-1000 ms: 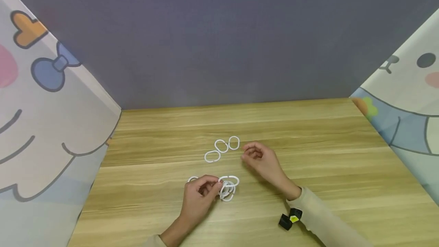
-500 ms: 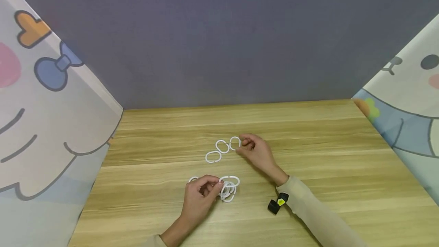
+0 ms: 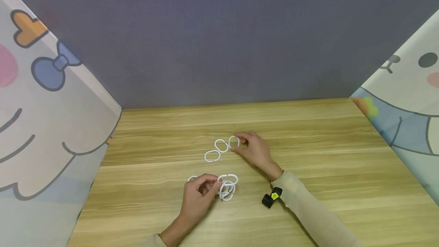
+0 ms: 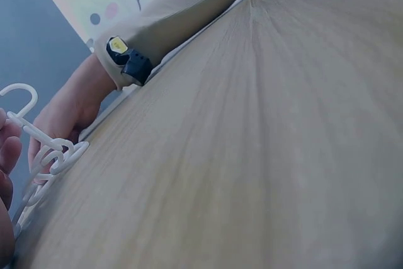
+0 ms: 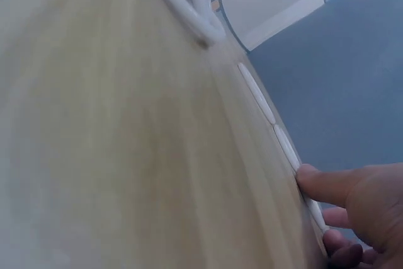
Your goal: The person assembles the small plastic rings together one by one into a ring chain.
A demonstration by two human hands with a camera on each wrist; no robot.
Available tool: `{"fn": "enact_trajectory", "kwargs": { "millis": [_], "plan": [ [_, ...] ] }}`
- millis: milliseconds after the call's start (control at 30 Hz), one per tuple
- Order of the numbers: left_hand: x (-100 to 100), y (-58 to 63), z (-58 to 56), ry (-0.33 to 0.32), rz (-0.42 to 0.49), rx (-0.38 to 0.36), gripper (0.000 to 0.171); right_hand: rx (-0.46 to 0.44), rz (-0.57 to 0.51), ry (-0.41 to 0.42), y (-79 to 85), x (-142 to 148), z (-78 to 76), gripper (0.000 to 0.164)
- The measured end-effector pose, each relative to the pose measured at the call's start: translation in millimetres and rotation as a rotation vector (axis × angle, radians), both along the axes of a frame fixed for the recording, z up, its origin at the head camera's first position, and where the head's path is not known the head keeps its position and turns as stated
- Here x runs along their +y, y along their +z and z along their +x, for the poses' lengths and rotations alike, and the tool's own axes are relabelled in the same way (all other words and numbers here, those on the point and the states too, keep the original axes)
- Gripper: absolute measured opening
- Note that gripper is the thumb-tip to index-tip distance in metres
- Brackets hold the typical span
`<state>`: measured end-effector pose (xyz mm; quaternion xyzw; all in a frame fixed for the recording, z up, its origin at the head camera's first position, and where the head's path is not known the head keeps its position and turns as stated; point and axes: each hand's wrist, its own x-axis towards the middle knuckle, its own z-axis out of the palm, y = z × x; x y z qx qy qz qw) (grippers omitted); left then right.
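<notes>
My left hand [image 3: 200,197] pinches a white plastic C-shaped link [image 3: 236,179] between thumb and forefinger. More such links [image 4: 61,164] hang bunched below it, and part of another white link [image 3: 192,177] shows beyond the left knuckles. Farther back, three loose links lie in a slanting row: a left link [image 3: 205,157], a middle link [image 3: 216,145] and a right link [image 3: 229,143]. My right hand [image 3: 255,149] has its thumb and forefinger at opposite edges of the right link, pinching it flat on the table. The right wrist view shows the thumb [image 5: 327,184] touching it.
The wood-grain table [image 3: 144,136] ends at a dark grey panel [image 3: 219,48] behind. Cartoon-printed panels stand along the left [image 3: 61,125] and right sides. A black device with a yellow mark [image 3: 271,197] is strapped at the right sleeve's cuff.
My right hand has moved left from beside the row to the right link, its thumb and forefinger closing about that link. My left hand holds its links in the same place.
</notes>
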<state>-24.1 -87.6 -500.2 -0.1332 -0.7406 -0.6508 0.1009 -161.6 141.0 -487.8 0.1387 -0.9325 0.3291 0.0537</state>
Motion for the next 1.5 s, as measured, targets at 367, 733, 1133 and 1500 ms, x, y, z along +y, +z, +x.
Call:
{"fn": "enact_trajectory", "kwargs": {
  "millis": [367,733,1133,1500],
  "plan": [
    [1.0,0.0,-1.1,-0.005,-0.005,0.019,0.009,-0.014,-0.137,0.01,-0.5,8.2,6.7,0.056],
    [0.3,-1.5,-0.8,-0.005,-0.007,0.011,0.009,-0.09,-0.548,0.024,-7.8,25.1,24.5,0.047],
    [-0.3,-0.9,0.1,-0.006,-0.003,0.016,0.009,-0.329,-0.822,0.121,6.6,28.9,55.3,0.047],
    [-0.3,-0.6,-0.7,-0.008,-0.001,0.03,0.01,-0.333,-0.919,0.261,34.9,25.4,77.8,0.047]
  ]
}}
